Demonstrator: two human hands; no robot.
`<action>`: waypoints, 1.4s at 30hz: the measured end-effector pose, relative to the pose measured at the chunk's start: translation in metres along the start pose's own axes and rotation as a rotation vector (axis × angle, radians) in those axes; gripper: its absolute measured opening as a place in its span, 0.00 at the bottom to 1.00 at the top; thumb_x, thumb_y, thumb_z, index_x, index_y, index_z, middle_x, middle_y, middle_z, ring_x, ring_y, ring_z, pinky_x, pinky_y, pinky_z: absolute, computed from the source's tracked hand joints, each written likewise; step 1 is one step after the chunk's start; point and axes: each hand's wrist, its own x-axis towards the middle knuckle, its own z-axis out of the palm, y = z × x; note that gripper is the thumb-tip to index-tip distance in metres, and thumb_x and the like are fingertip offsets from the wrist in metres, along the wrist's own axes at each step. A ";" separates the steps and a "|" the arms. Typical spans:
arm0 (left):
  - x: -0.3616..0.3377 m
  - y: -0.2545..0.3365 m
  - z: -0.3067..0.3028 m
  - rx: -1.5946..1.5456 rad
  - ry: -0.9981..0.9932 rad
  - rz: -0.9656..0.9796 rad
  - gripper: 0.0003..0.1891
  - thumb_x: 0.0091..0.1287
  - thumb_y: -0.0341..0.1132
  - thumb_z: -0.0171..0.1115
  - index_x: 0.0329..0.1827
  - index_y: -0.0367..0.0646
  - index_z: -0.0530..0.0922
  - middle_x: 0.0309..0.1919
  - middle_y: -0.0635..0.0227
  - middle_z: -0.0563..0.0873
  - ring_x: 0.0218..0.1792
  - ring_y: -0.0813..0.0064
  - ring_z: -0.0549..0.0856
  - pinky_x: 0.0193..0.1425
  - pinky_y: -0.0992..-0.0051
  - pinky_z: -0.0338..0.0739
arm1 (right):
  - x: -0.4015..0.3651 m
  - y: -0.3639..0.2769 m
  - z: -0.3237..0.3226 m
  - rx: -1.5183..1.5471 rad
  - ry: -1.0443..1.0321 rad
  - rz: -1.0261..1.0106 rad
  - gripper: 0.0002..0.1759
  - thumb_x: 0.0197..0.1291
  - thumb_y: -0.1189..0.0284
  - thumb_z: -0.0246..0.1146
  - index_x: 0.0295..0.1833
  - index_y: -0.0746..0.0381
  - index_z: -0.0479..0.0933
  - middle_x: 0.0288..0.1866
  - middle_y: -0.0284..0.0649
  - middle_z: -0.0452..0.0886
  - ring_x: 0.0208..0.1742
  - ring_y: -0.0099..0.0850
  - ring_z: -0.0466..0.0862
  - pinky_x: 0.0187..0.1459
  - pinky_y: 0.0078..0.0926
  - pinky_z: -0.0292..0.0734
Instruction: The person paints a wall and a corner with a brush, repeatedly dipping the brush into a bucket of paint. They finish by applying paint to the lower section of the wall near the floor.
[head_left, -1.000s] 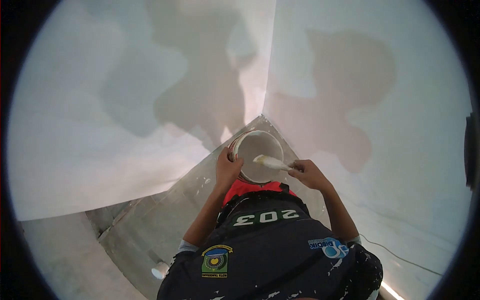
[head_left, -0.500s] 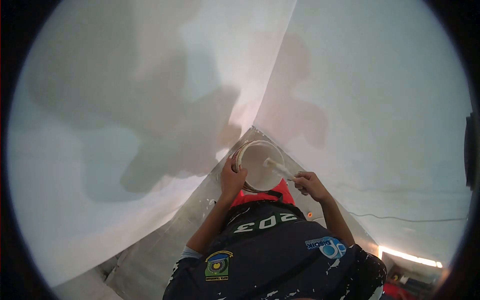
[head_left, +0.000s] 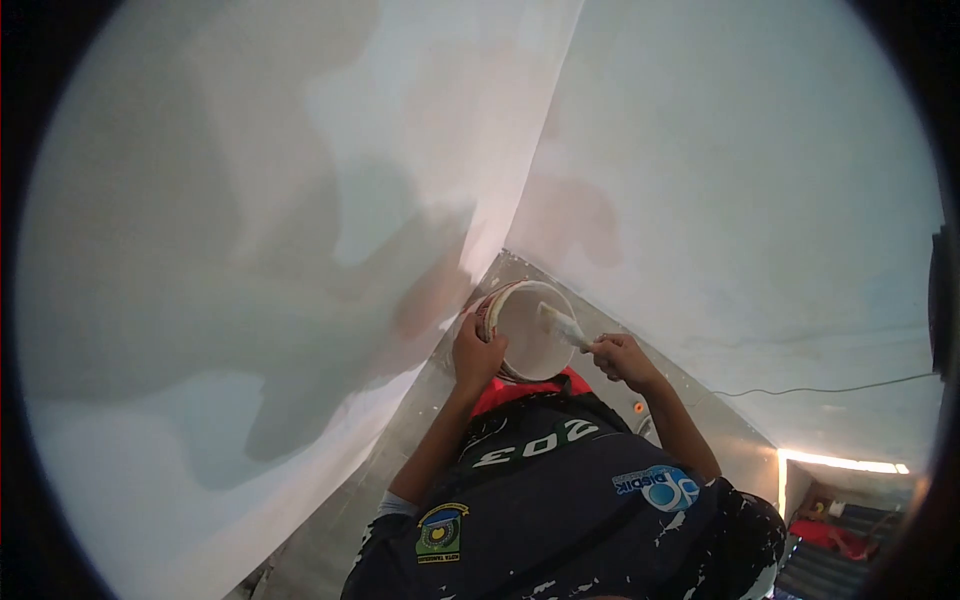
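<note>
My left hand [head_left: 478, 355] grips the left side of a round paint bucket [head_left: 490, 318], its thumb over the rim. The bucket is held in front of my body, tilted so that its whitish inside shows. In my right hand [head_left: 620, 360] is a paintbrush [head_left: 566, 327], the fingers closed round its handle at the bucket's right rim. Its pale, paint-coated bristles point up and left over the bucket's mouth.
Two pale walls [head_left: 300, 120] meet in a corner just beyond the bucket. A thin cable [head_left: 800, 388] runs along the right wall. On the grey floor [head_left: 395, 440] lies a small orange ring [head_left: 639, 407]. A lit opening [head_left: 840, 461] shows at lower right, with a red item [head_left: 835, 540] beyond.
The view has shifted slightly, and more of the lower-right opening shows. The brush has tilted a little, its bristles pointing more upward. Both hands keep their hold.
</note>
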 end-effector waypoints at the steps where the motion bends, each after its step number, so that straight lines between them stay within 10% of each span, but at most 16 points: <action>1: 0.003 0.000 -0.003 -0.002 0.003 0.024 0.16 0.47 0.37 0.65 0.32 0.38 0.70 0.22 0.61 0.74 0.25 0.62 0.75 0.33 0.64 0.70 | -0.001 -0.005 0.006 0.000 0.004 0.001 0.10 0.65 0.66 0.59 0.38 0.61 0.77 0.21 0.24 0.64 0.16 0.14 0.58 0.16 0.16 0.50; 16: 0.013 -0.002 -0.005 -0.007 -0.043 0.087 0.15 0.47 0.37 0.65 0.31 0.39 0.70 0.22 0.59 0.74 0.26 0.58 0.76 0.34 0.62 0.71 | -0.010 -0.006 0.016 0.051 0.025 0.012 0.12 0.63 0.65 0.60 0.33 0.62 0.79 0.21 0.27 0.70 0.18 0.15 0.64 0.17 0.17 0.57; 18: 0.008 -0.007 -0.003 0.014 -0.037 0.096 0.15 0.47 0.37 0.65 0.31 0.39 0.70 0.21 0.60 0.73 0.25 0.59 0.75 0.33 0.62 0.71 | -0.009 -0.008 0.022 -0.346 0.163 -0.042 0.13 0.64 0.64 0.60 0.36 0.63 0.79 0.21 0.27 0.71 0.18 0.15 0.66 0.18 0.18 0.59; 30: 0.001 0.009 -0.007 -0.054 0.031 0.109 0.15 0.47 0.33 0.64 0.32 0.37 0.69 0.29 0.58 0.75 0.30 0.60 0.76 0.39 0.63 0.72 | -0.022 -0.025 0.041 -0.164 0.166 -0.407 0.15 0.64 0.71 0.63 0.52 0.67 0.74 0.31 0.30 0.77 0.27 0.16 0.72 0.26 0.16 0.67; 36: 0.002 0.007 -0.001 -0.182 -0.010 0.066 0.27 0.48 0.31 0.61 0.55 0.36 0.75 0.45 0.55 0.83 0.48 0.58 0.83 0.56 0.65 0.74 | -0.035 -0.051 0.054 0.160 0.058 -0.483 0.12 0.63 0.73 0.62 0.49 0.65 0.73 0.24 0.27 0.68 0.20 0.14 0.63 0.20 0.17 0.53; 42: 0.008 -0.012 0.007 -0.138 -0.004 0.053 0.32 0.47 0.30 0.61 0.62 0.38 0.73 0.51 0.54 0.83 0.54 0.58 0.82 0.61 0.65 0.73 | -0.009 -0.144 0.063 0.326 0.396 -0.837 0.09 0.68 0.69 0.51 0.42 0.64 0.71 0.21 0.29 0.67 0.16 0.17 0.62 0.17 0.17 0.53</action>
